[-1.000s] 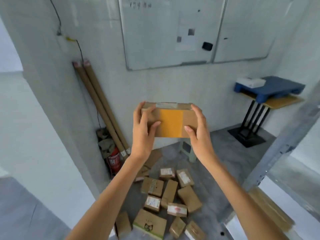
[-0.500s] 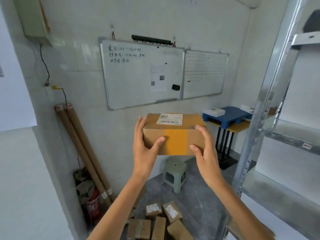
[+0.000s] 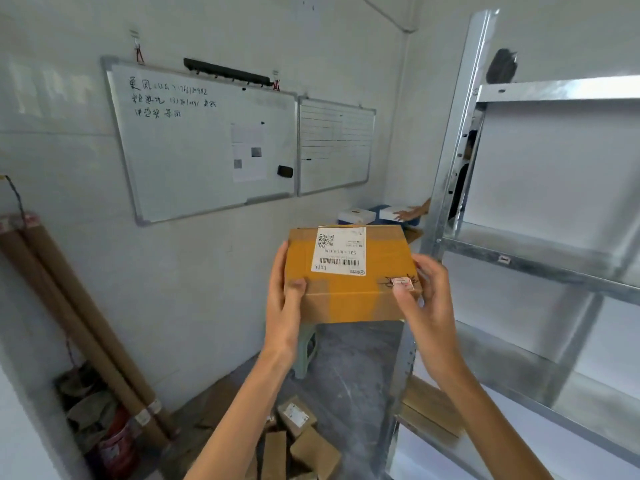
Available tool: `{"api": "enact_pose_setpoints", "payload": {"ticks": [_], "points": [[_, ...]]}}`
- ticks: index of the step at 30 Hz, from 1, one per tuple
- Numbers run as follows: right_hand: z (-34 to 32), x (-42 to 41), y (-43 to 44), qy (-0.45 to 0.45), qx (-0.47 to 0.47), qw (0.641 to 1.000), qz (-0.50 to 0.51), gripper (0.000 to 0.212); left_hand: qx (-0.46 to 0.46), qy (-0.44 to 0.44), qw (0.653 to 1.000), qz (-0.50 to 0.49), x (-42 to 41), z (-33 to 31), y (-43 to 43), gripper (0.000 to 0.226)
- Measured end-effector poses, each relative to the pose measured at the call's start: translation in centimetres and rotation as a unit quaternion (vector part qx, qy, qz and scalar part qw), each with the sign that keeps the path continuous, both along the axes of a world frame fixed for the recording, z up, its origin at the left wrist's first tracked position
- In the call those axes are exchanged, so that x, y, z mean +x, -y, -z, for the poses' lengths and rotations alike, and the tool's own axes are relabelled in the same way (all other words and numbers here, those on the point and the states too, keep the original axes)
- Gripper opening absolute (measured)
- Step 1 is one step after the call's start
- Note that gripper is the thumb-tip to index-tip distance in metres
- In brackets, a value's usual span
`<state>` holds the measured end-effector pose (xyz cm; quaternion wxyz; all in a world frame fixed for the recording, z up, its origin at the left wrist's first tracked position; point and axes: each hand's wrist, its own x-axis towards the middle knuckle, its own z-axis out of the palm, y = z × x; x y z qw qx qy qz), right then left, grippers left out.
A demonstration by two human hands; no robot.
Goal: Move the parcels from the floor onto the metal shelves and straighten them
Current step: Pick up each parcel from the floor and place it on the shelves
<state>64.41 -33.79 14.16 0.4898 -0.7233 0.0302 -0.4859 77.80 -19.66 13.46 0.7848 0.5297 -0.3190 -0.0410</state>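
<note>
A brown cardboard parcel (image 3: 349, 296) with orange tape and a white shipping label on top is held in the air at chest height, between both hands. My left hand (image 3: 285, 299) grips its left end, thumb on top. My right hand (image 3: 427, 299) grips its right end, thumb on the top corner. The metal shelves (image 3: 540, 258) stand just to the right, their grey boards bare where visible. Several more parcels (image 3: 301, 441) lie on the floor below, partly hidden by my left forearm.
Two whiteboards (image 3: 207, 143) hang on the wall ahead. Cardboard tubes (image 3: 79, 323) lean in the left corner above a red extinguisher and rubbish. A green stool (image 3: 306, 351) stands under the parcel. Another person's hand (image 3: 410, 213) rests on a white box behind the shelf post.
The view has swung up and to the right, bringing the shelves closer. The parcel has tipped so its labelled top now faces me, and it sits nearer the shelf post.
</note>
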Motion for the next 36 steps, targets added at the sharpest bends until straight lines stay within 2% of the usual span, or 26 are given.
{"api": "enact_pose_setpoints", "payload": {"ticks": [2, 5, 9, 11, 14, 16, 18, 20, 22, 25, 27, 29, 32, 34, 36], "points": [[-0.3, -0.7, 0.3, -0.009, 0.024, 0.999, 0.021, 0.053, -0.015, -0.007, 1.0, 0.016, -1.4, 0.3, 0.7, 0.052], [0.0, -2.0, 1.0, -0.027, 0.066, 0.996, 0.045, 0.045, -0.019, 0.005, 0.999, 0.049, -2.5, 0.6, 1.7, 0.066], [-0.1, -4.2, 2.3, -0.027, 0.087, 0.994, 0.051, 0.04, 0.007, 0.027, 0.993, 0.117, -2.4, -0.3, 3.3, 0.07], [-0.3, -5.2, 3.0, -0.028, 0.079, 0.994, 0.07, 0.037, 0.018, 0.025, 0.987, 0.158, -2.0, -1.5, 4.2, 0.063], [-0.3, -6.6, 4.0, -0.042, 0.076, 0.992, 0.093, 0.038, 0.037, 0.001, 0.975, 0.218, -1.8, -3.4, 5.7, 0.035], [-0.4, -7.4, 4.6, -0.05, 0.072, 0.991, 0.102, 0.042, 0.042, 0.014, 0.977, 0.211, -2.3, -4.1, 6.7, 0.029], [-0.8, -7.9, 4.9, -0.041, 0.068, 0.99, 0.114, 0.054, 0.033, 0.025, 0.981, 0.187, -3.1, -4.1, 7.9, 0.035], [-0.9, -8.1, 5.4, -0.015, 0.112, 0.987, 0.112, 0.072, 0.006, 0.008, 0.983, 0.182, -3.8, -3.6, 9.0, 0.039], [-0.8, -8.1, 5.8, 0.009, 0.164, 0.979, 0.119, 0.08, -0.019, 0.0, 0.985, 0.173, -4.8, -3.0, 10.1, 0.038], [-0.3, -8.1, 6.0, 0.003, 0.196, 0.972, 0.133, 0.071, -0.052, -0.007, 0.987, 0.155, -6.2, -2.2, 11.9, 0.038], [0.0, -8.3, 6.1, 0.024, 0.202, 0.972, 0.118, 0.072, -0.051, -0.003, 0.987, 0.154, -7.2, -1.5, 13.0, 0.039], [0.1, -8.6, 6.7, 0.049, 0.202, 0.97, 0.127, 0.072, -0.031, 0.015, 0.985, 0.168, -8.2, -0.7, 13.8, 0.039], [0.0, -10.0, 8.3, 0.034, 0.177, 0.97, 0.164, 0.072, 0.0, 0.059, 0.984, 0.166, -7.8, -0.4, 14.7, 0.038], [-0.1, -11.2, 9.0, 0.002, 0.145, 0.973, 0.182, 0.07, 0.03, 0.13, 0.984, 0.118, -6.1, -1.5, 15.3, 0.036], [-0.1, -12.7, 9.6, -0.003, 0.134, 0.974, 0.184, 0.058, 0.059, 0.225, 0.963, 0.138, -5.4, -3.1, 16.4, 0.038]]}}
